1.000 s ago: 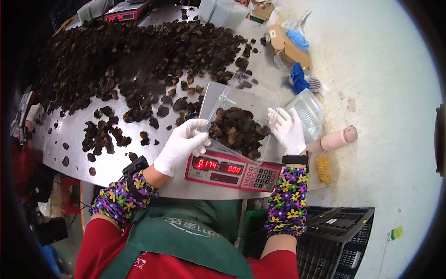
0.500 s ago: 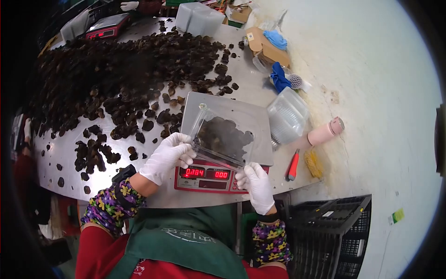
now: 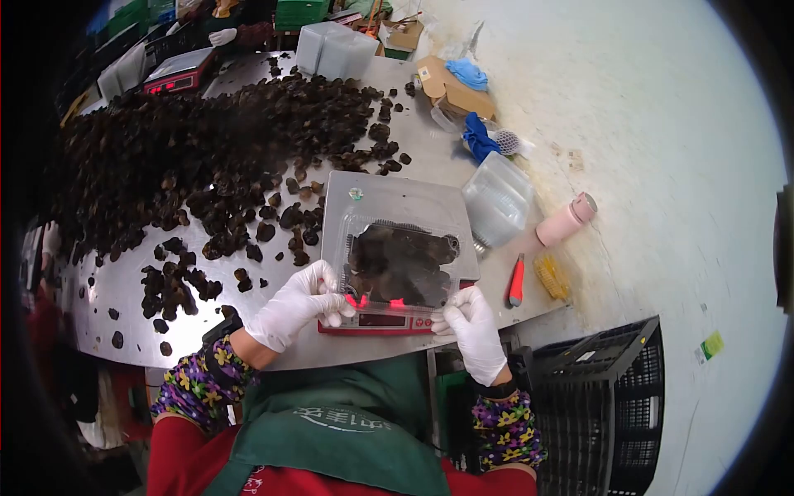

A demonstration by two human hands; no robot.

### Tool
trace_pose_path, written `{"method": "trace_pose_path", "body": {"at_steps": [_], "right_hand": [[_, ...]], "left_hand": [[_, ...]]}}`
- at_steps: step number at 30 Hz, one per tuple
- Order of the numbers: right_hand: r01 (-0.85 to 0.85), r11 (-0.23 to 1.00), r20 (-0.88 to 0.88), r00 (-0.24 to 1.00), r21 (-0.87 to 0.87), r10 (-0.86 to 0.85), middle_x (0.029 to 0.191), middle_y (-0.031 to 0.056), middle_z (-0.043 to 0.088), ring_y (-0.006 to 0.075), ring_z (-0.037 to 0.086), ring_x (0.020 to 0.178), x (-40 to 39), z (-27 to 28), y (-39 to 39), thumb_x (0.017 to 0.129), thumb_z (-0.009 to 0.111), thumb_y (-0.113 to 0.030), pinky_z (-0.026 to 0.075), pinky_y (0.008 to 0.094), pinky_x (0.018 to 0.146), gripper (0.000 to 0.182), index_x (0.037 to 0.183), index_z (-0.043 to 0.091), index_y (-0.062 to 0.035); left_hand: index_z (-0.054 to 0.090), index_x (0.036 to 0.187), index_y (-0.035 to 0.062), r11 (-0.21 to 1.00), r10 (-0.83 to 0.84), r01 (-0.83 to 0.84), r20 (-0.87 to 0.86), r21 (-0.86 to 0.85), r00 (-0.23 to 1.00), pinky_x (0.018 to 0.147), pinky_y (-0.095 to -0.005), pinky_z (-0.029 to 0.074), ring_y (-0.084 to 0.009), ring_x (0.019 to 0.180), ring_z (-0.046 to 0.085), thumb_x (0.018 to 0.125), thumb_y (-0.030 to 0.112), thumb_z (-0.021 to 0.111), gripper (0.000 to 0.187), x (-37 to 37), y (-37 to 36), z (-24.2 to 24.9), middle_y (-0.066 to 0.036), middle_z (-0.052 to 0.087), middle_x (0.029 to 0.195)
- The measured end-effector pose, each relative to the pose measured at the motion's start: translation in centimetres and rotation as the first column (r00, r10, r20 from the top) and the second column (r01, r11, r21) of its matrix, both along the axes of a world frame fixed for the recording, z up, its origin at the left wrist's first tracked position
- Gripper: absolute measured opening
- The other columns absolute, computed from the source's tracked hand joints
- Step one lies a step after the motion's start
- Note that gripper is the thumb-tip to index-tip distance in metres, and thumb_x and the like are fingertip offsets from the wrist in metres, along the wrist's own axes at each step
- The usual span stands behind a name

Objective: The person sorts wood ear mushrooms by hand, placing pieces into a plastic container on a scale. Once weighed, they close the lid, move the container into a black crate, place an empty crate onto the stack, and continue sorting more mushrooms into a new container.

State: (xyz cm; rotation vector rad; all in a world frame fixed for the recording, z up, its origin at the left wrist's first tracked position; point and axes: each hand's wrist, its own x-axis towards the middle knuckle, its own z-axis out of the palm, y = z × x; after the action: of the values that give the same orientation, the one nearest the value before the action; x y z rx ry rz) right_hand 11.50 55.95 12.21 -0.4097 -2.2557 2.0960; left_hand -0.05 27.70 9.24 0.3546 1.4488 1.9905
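Observation:
A clear plastic clamshell box [image 3: 400, 226] full of dark, wrinkled pieces that look like wood ear mushrooms [image 3: 401, 263] is over the front of the digital scale [image 3: 413, 194]. Its lid appears to lie over the pieces. My left hand [image 3: 296, 307], in a white glove, pinches the box's near left corner. At the near right corner, my gloved right hand [image 3: 475, 329] has its thumb and fingers closed on the edge. The box partly covers the scale's display, whose red digits glow through the plastic.
A large heap of mushrooms [image 3: 165, 157] spreads over the metal table. To the right are stacked clear boxes [image 3: 498, 200], a pink bottle [image 3: 567, 220], a red cutter [image 3: 516, 281] and a yellow brush [image 3: 551, 277]. A black crate [image 3: 579, 397] stands below. Another person's gloved hand [image 3: 222, 37] shows at the back.
The box has gone from tilted, with its front edge raised, to flatter and nearer me, now overlapping the scale's display. Both hands moved with it, and the view shifted slightly.

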Motion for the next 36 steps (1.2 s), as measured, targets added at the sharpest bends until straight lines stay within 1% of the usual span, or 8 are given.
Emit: {"method": "trace_pose_path", "body": {"at_steps": [11,16,22,29,30,33,34,36], "right_hand": [[0.093,0.827,-0.382,0.854,-0.554,-0.352,0.136,0.006,0.05,0.0193,0.052,0.125,7.0,6.5,-4.4,0.106,0.054,-0.019,0.05,0.0413,0.105,0.054,0.153,0.03,-0.0126],[0.632,0.769,-0.632,0.561,-0.09,-0.535,0.11,0.0076,0.067,0.0174,0.067,0.097,15.4,17.1,2.8,0.099,0.053,-0.012,0.055,0.0336,0.088,0.037,0.134,0.05,0.0001],[0.897,0.429,-0.225,0.442,0.106,-0.869,0.109,0.0111,0.069,0.024,0.07,0.093,27.7,18.0,23.5,0.1,0.056,-0.025,0.059,0.0418,0.08,0.037,0.131,0.055,-0.0028],[0.802,0.578,0.155,0.558,0.15,-0.815,0.111,0.0207,0.071,0.0342,0.071,0.099,29.4,3.4,37.6,0.093,0.065,-0.047,0.059,0.0482,0.083,0.061,0.12,0.064,0.0087],[0.473,0.299,0.126,0.363,0.829,-0.923,0.123,0.0288,0.067,0.0389,0.066,0.115,28.8,4.8,36.1,0.09,0.063,-0.059,0.051,0.0457,0.1,0.082,0.126,0.059,0.0142],[0.058,0.194,0.116,0.623,0.979,-0.773,0.132,0.0233,0.065,0.0357,0.057,0.127,29.0,10.2,38.1,0.097,0.052,-0.058,0.043,0.04,0.106,0.075,0.135,0.057,0.0056],[0.553,0.223,-0.057,0.443,0.803,-0.895,0.12,0.0128,0.069,0.0295,0.062,0.112,27.1,12.9,33.3,0.102,0.051,-0.046,0.047,0.0408,0.097,0.056,0.133,0.06,-0.0002],[0.769,0.339,-0.306,0.557,0.543,-0.773,0.111,0.0064,0.068,0.0168,0.061,0.105,22.8,17.8,23.3,0.104,0.054,-0.034,0.047,0.0332,0.094,0.043,0.135,0.059,-0.0046]], "left_hand": [[0.046,0.128,0.0007,0.905,-0.333,0.363,-0.159,0.222,0.929,0.07,-0.0245,0.057,-0.0151,0.086,0.07,0.095,0.001,0.066,0.039,8.7,7.4,5.4,-0.016,0.068,0.118],[0.039,0.149,0.0073,0.776,-0.571,0.627,-0.338,0.076,0.748,0.095,-0.0326,0.05,-0.0186,0.103,0.065,0.096,0.014,0.071,0.063,10.0,8.0,6.5,-0.012,0.062,0.13],[0.061,0.118,0.0051,0.924,-0.364,0.381,-0.21,0.043,0.907,0.085,-0.0271,0.051,-0.0124,0.091,0.063,0.101,0.013,0.062,0.019,5.7,6.7,3.2,-0.006,0.069,0.101],[0.063,0.114,0.0057,0.958,-0.286,0.285,-0.144,-0.031,0.947,0.081,-0.0267,0.052,-0.0121,0.086,0.063,0.101,0.013,0.061,0.016,3.6,5.3,0.2,-0.007,0.07,0.098],[0.063,0.115,0.0057,0.963,-0.27,0.267,-0.137,-0.041,0.953,0.082,-0.0268,0.052,-0.0126,0.087,0.064,0.101,0.013,0.061,0.016,3.6,5.2,0.3,-0.007,0.07,0.099],[0.063,0.116,0.0056,0.977,-0.215,0.213,-0.141,-0.031,0.966,0.082,-0.0271,0.052,-0.0134,0.088,0.064,0.102,0.014,0.06,0.017,3.3,4.6,0.2,-0.007,0.07,0.099],[0.062,0.117,0.0052,0.979,-0.203,0.197,-0.145,-0.056,0.968,0.084,-0.0282,0.053,-0.0147,0.09,0.065,0.102,0.014,0.059,0.017,3.1,4.4,0.2,-0.008,0.07,0.101],[0.062,0.117,0.0046,0.984,-0.171,0.163,-0.125,-0.067,0.977,0.085,-0.029,0.053,-0.0152,0.092,0.065,0.103,0.014,0.058,0.018,2.8,4.0,0.0,-0.009,0.07,0.102]]}}
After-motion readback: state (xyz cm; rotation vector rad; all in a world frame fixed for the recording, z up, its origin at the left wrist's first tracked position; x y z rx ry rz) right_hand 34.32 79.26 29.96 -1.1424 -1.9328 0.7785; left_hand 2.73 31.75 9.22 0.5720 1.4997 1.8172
